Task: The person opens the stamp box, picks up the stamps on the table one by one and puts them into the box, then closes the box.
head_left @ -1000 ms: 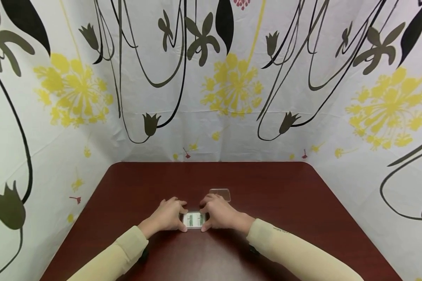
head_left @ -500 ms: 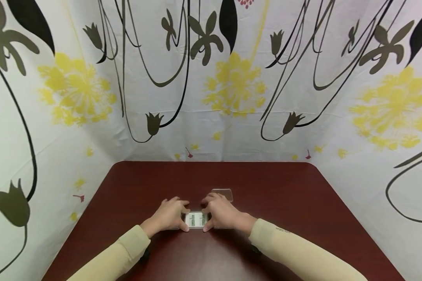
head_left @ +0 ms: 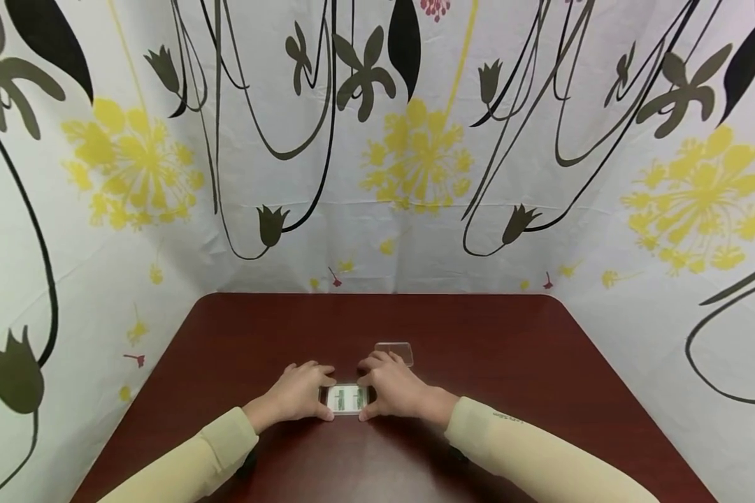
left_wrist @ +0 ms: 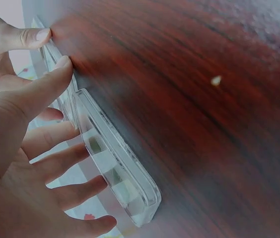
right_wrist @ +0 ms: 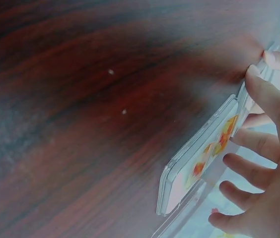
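Between my two hands, a small flat clear plastic case [head_left: 347, 399] with a white-and-green insert lies on the table. My left hand [head_left: 297, 393] pinches its left end between thumb and forefinger. My right hand [head_left: 396, 388] pinches the right end the same way. Under the left palm, the left wrist view shows another clear case [left_wrist: 115, 161] with dark green and pale patches, end to end with the middle one. Beneath my right hand, in the right wrist view, is a case with an orange and yellow picture [right_wrist: 198, 166]. In the head view the hands mostly hide both outer cases.
A clear, flat rectangular plastic piece [head_left: 403, 353] lies just beyond the right hand, partly covered by its fingers. The dark red wooden table [head_left: 478, 328] has rounded far corners. A floral-printed white cloth [head_left: 352, 175] hangs around its back and sides.
The hands keep their grip on the middle case with almost no movement. The whole head view shifts slightly, as the camera moves.
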The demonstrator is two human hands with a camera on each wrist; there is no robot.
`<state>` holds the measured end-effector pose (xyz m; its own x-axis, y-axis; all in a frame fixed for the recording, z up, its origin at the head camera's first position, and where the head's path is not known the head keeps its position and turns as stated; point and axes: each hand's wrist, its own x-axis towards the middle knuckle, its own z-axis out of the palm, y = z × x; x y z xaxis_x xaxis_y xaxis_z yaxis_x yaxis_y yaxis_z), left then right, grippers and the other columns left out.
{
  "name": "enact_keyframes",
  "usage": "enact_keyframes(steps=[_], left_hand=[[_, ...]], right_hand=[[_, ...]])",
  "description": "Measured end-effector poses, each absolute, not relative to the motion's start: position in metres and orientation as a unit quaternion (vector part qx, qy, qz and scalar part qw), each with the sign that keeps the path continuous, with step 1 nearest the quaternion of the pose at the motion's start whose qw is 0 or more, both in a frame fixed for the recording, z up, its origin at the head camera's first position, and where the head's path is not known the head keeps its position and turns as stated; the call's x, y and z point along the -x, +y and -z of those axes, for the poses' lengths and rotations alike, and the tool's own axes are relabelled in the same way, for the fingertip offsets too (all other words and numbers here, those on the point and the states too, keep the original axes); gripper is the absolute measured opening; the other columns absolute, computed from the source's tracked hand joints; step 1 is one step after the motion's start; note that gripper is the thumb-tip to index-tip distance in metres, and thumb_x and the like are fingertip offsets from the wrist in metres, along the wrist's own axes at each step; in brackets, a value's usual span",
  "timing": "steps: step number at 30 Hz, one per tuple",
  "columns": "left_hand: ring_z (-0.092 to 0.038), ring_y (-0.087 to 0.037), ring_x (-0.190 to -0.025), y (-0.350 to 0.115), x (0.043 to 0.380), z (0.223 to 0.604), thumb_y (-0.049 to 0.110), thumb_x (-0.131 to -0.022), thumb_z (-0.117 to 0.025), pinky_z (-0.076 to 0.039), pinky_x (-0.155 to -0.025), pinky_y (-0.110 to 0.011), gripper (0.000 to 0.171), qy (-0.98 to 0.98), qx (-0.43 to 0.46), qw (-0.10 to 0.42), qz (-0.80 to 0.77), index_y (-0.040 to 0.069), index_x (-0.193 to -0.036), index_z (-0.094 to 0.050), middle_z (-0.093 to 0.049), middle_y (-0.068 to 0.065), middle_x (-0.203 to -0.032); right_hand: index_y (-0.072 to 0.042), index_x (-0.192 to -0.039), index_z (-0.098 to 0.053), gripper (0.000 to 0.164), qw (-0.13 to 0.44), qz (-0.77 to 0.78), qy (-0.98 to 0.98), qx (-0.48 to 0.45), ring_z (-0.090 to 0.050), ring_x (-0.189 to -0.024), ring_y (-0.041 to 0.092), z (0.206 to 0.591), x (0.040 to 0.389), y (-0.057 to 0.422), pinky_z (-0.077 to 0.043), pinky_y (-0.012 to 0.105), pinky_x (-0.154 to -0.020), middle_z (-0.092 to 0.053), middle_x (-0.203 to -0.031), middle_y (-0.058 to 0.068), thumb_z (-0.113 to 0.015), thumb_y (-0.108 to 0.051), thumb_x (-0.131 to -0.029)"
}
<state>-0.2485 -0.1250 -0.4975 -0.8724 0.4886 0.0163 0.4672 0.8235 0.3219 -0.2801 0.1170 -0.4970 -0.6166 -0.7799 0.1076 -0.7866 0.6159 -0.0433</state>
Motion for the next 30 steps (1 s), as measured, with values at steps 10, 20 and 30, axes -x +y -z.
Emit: enact_keyframes(steps=[10,20,30], left_hand=[[-0.052,-0.036,-0.127,-0.126,0.247,0.498,0.036,-0.075,-0.090,-0.039,-0.097,-0.067,0.060,0.948,-0.254,0.033,-0.190,0.006,-0.124,-0.072,-0.059,-0.014,-0.138],[-0.047,-0.040,-0.134,-0.128,0.251,0.485,0.036,-0.079,-0.087,-0.032,-0.105,-0.066,0.069,0.938,-0.234,0.049,-0.251,0.001,-0.134,-0.064,-0.050,-0.020,-0.146],[-0.046,-0.032,-0.136,-0.113,0.262,0.470,0.042,-0.086,-0.080,-0.025,-0.108,-0.069,0.066,0.945,-0.216,-0.017,-0.247,0.011,-0.141,-0.061,-0.051,-0.011,-0.147]], right_hand=[[-0.023,-0.114,-0.078,0.060,0.050,-0.034,-0.897,-0.437,-0.044,-0.131,0.027,0.500,0.281,0.116,-0.032,0.067,-0.105,-0.054,-0.141,0.003,-0.083,-0.063,-0.071],[-0.021,-0.124,-0.073,0.070,0.089,-0.029,-0.886,-0.455,-0.046,-0.130,0.026,0.495,0.285,0.122,-0.034,0.064,-0.105,-0.053,-0.142,0.004,-0.080,-0.067,-0.072],[-0.019,-0.137,-0.064,0.068,0.076,-0.070,-0.890,-0.445,-0.043,-0.135,0.030,0.473,0.293,0.143,-0.027,0.070,-0.106,-0.050,-0.146,0.009,-0.079,-0.056,-0.081]])
